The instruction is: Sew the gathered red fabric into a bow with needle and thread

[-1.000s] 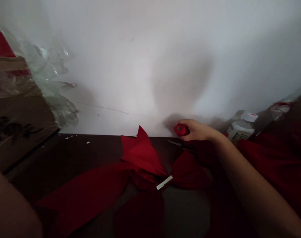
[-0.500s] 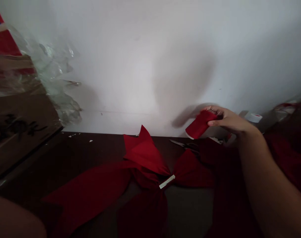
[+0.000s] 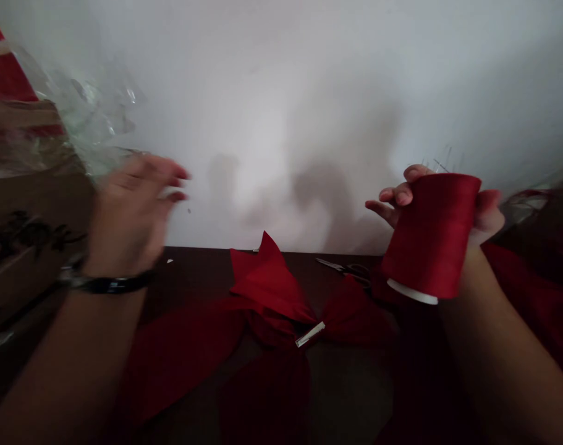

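My right hand (image 3: pixel 485 213) grips a large spool of red thread (image 3: pixel 434 235), raised and slightly tilted, its white core showing at the bottom. Several thin needles or pins (image 3: pixel 443 164) stick up at the spool's top. My left hand (image 3: pixel 133 210), blurred by motion, is lifted at the left with a dark band on the wrist. A gap shows between its thumb and fingers, and nothing is visible in it. Below and between the hands lies a red fabric bow (image 3: pixel 272 278), gathered at its middle by a white clip (image 3: pixel 310 334).
Scissors (image 3: pixel 341 269) lie behind the bow near the white wall (image 3: pixel 244 93). A cardboard box (image 3: pixel 21 241) with clear plastic wrap (image 3: pixel 100 111) stands at the left. More dark red fabric (image 3: pixel 531 296) is at the right. A paper scrap (image 3: pixel 170 261) lies on the dark table.
The spool has come up and nearer in my right hand and is now more upright. My left hand has risen into view at the left. The bow stays in place.
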Tool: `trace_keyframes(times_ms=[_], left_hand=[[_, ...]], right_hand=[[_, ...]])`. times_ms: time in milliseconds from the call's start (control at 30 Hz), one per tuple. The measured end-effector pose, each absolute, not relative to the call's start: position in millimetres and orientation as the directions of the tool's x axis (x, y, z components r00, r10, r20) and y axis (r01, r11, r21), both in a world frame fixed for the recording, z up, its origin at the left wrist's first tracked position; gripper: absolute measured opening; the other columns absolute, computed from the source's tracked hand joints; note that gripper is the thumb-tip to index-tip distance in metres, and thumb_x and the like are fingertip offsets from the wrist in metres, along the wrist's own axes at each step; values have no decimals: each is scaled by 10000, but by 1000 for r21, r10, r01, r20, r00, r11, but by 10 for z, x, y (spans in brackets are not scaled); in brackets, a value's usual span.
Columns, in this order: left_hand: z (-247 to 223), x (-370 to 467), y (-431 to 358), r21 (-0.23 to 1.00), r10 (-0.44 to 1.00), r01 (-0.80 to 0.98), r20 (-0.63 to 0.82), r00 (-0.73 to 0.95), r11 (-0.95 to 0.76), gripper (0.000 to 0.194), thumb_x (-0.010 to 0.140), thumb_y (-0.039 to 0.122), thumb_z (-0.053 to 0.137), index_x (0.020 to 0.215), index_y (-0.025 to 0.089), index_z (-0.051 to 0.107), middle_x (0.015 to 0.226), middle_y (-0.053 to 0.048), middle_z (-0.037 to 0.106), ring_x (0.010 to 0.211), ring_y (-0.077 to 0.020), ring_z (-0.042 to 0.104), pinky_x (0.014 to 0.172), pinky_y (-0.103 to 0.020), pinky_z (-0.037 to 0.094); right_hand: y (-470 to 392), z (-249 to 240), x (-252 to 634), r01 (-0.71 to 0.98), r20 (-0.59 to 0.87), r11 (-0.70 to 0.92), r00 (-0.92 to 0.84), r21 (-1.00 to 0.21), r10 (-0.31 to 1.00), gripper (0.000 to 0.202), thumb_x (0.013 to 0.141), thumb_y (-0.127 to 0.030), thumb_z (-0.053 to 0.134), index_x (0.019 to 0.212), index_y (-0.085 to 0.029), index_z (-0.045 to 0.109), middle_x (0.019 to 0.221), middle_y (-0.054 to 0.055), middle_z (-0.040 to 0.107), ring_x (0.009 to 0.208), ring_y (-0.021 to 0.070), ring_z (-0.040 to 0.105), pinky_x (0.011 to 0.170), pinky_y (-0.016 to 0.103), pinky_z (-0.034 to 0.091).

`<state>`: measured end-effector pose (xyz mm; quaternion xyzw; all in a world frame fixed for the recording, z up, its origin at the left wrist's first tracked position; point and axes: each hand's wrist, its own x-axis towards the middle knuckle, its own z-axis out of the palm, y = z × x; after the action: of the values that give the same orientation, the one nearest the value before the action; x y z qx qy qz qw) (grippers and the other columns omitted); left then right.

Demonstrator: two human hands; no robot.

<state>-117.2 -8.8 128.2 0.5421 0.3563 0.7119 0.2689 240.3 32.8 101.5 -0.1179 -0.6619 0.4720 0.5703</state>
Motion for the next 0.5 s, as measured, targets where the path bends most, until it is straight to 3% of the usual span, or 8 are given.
trace_keyframes(times_ms=[33,133,233,367,500], left_hand=[[1179,-1012,-60,796,780,-36,582,-230,-604,141,848,177,633,707,177,622,844,3,671,974,-148,588,913,-271,454],[841,-510,-55,925,930,-238,336,152,-295,105,876,181,603,776,152,614,1081,-40,687,1167,-188,545,1038,-332,375],[588,-174,-141,932,882,-361,176,437,-7,187,926,242,550,774,139,584,1085,-81,675,1126,-200,576,1058,-372,365],[478,-55,-237,912,876,-397,106,471,103,128,936,243,535,889,149,609,982,-52,651,956,-152,612,916,-308,473],[489,-100,-219,936,863,-317,33,505,150,134,926,273,537,972,160,591,950,-51,616,786,-137,618,727,-283,521]], right_hand=[[301,1002,2341,-464,672,499,-369,-732,642,531,665,-677,619,990,-256,617,794,30,637,931,231,621,958,377,456],[287,924,2187,-520,651,397,-529,-756,545,484,740,-596,604,1066,-238,598,857,37,656,1015,241,600,1008,394,420],[338,820,2060,-480,560,292,-674,-828,481,496,739,-535,649,1113,-221,566,955,66,656,1125,256,552,984,408,432],[395,703,1914,-483,488,121,-773,-867,406,505,754,-475,665,1151,-190,540,1013,85,625,1122,252,539,878,378,493],[403,649,1860,-468,455,69,-797,-881,397,488,775,-425,670,1167,-170,530,1030,89,615,1010,239,595,864,380,488]])
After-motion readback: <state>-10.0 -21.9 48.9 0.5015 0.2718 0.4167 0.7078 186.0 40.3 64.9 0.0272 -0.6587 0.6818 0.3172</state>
